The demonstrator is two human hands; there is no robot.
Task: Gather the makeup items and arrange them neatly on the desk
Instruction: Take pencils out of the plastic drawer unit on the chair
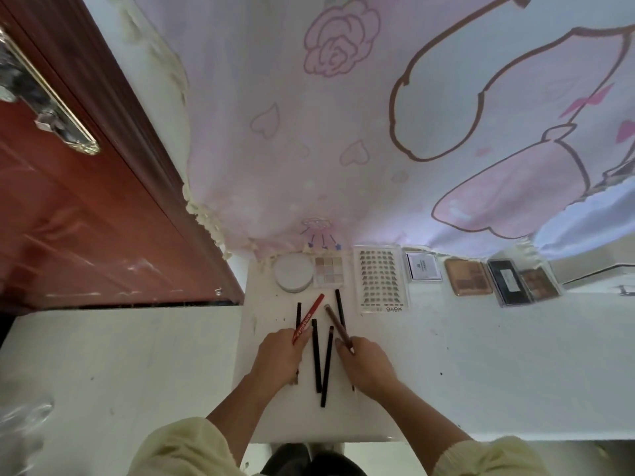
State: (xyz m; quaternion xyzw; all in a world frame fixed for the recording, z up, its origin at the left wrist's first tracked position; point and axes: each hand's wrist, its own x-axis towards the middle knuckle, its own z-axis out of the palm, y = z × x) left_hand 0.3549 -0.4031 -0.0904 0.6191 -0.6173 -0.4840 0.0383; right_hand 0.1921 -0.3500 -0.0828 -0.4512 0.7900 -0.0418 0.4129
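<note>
Pencils (316,355), four of them black, lie near the front of the white tabletop (446,355), between and partly under the two hands. Two black ones sit side by side in the gap between the hands, close at the near end and spreading slightly toward the far end. A third shows above the left hand (281,355), and a fourth, longer one runs from beside the palette (329,272) down behind the right hand (364,365).

The left hand pinches the lower end of a red pencil (309,317) with curled fingers; the pencil slants up and to the right. The right hand grips a brown pencil (338,326), which slants up and to the left and crosses over the long black one.

Along the back edge stands a row. From the left it holds a round white compact (293,277) touching the palette, then a lash tray (382,280), a clear box (423,267) holding a white card, a brown palette (468,277) and a black case (508,281). A second brown pan lies against the case's right side; blur there leaves it unclear whether the two are one piece.

A pink cloth (309,149) printed with a rose hangs behind the row, and a red door (86,218) stands at the left. Pale sleeves (178,448) cover both forearms.
</note>
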